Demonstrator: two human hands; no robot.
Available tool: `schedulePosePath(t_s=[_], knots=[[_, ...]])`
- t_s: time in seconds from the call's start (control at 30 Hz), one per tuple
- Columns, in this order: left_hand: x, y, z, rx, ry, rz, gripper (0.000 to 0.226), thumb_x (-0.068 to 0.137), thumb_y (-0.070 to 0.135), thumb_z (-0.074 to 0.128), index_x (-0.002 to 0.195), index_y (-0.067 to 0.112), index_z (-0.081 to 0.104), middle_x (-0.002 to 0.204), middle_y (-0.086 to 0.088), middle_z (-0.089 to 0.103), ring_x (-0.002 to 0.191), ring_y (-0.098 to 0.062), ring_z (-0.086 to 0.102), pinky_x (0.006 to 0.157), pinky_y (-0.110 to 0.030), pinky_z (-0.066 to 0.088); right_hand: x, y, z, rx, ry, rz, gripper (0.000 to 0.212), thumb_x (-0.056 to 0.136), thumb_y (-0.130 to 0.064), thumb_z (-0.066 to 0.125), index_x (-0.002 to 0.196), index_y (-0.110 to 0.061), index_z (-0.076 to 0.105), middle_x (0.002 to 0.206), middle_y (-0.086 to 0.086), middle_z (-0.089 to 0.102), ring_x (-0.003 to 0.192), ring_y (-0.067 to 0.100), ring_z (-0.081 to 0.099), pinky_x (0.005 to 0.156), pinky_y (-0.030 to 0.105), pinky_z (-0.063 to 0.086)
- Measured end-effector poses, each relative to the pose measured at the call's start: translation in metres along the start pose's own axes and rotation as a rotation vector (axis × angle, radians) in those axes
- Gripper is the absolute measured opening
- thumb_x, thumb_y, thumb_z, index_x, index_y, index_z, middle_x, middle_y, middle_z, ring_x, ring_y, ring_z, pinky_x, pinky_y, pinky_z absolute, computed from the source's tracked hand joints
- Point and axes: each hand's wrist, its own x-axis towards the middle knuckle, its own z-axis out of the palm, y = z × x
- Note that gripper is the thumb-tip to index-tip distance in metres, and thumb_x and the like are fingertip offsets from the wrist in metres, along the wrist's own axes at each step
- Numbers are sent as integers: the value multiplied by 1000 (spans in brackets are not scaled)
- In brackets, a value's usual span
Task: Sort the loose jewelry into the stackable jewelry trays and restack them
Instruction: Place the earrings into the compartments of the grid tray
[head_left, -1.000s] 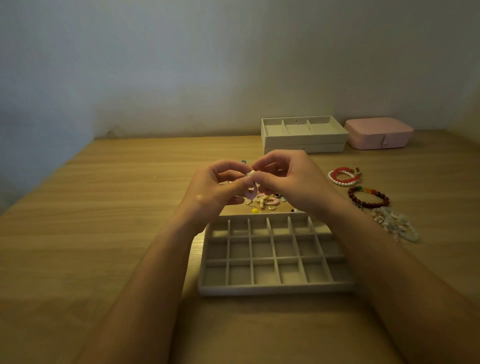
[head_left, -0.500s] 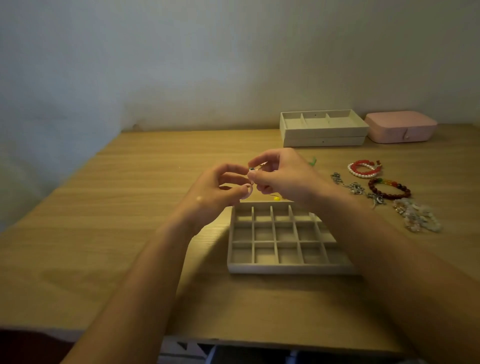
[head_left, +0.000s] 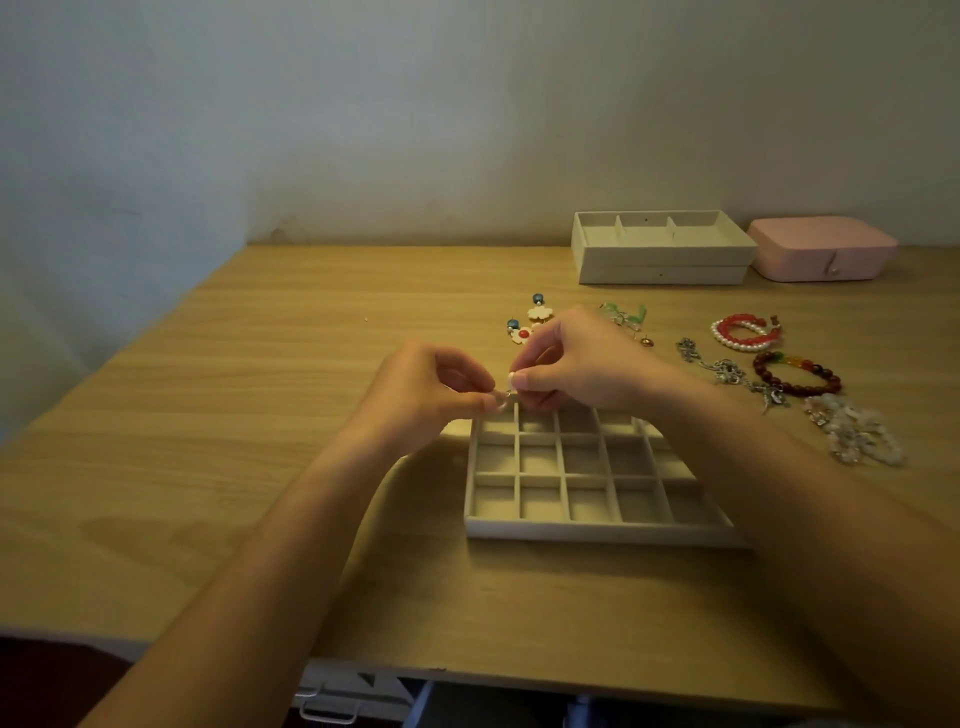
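A beige grid tray (head_left: 597, 530) with several small compartments lies on the wooden table in front of me. My left hand (head_left: 426, 395) and my right hand (head_left: 576, 364) meet just above its far left corner, both pinching one small pale piece of jewelry (head_left: 506, 392); its exact shape is too small to tell. Flower earrings (head_left: 537, 314) lie just behind my right hand. Right of the tray lie a red-and-pearl bracelet (head_left: 743, 332), a dark red bead bracelet (head_left: 797, 371), a silver charm chain (head_left: 727, 371) and a pale chip bracelet (head_left: 857, 431).
Two stacked beige trays (head_left: 660, 260) with three long compartments stand at the back against the wall. A pink closed jewelry box (head_left: 823, 249) sits right of them. A green piece (head_left: 626, 314) lies by the earrings. The table's front edge (head_left: 415, 670) is near my body.
The view has swung left and down, so the tray sits further right. Both hands have come lower, from mid-air to the tray's far left corner, still pinching the small piece.
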Motion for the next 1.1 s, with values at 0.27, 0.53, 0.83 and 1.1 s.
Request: schedulePosePath(t_s=[0.27, 0.53, 0.83, 1.1], knots=[[-8, 6, 4, 451, 10, 197, 12, 80, 29, 83, 85, 33, 73, 78, 16, 71, 64, 10, 55, 64, -26, 47, 6, 0, 6, -245, -20, -24, 5, 85, -27, 81, 87, -22, 81, 75, -4, 76, 71, 12, 72, 69, 31, 62], [-11, 4, 1, 749, -2, 329, 11, 89, 41, 70, 99, 42, 73, 90, 22, 72, 83, -5, 51, 70, -31, 48, 7, -1, 11, -368, 4, -69, 8, 86, -29, 81, 90, -22, 81, 76, -11, 71, 72, 1, 61, 56, 14, 39], [-13, -2, -2, 868, -24, 346, 22, 96, 35, 58, 108, 42, 75, 123, 12, 55, 114, -14, 41, 89, -34, 45, 7, -1, 19, -463, 39, -100, 12, 90, -30, 77, 95, -21, 82, 83, -5, 74, 77, 5, 62, 64, 21, 46], [-12, -2, -3, 796, -86, 275, 24, 96, 34, 55, 103, 47, 74, 120, 12, 52, 115, -14, 38, 93, -38, 45, 4, -1, 30, -518, 92, -125, 13, 92, -30, 74, 94, -20, 82, 85, 1, 74, 81, 17, 67, 79, 40, 60]])
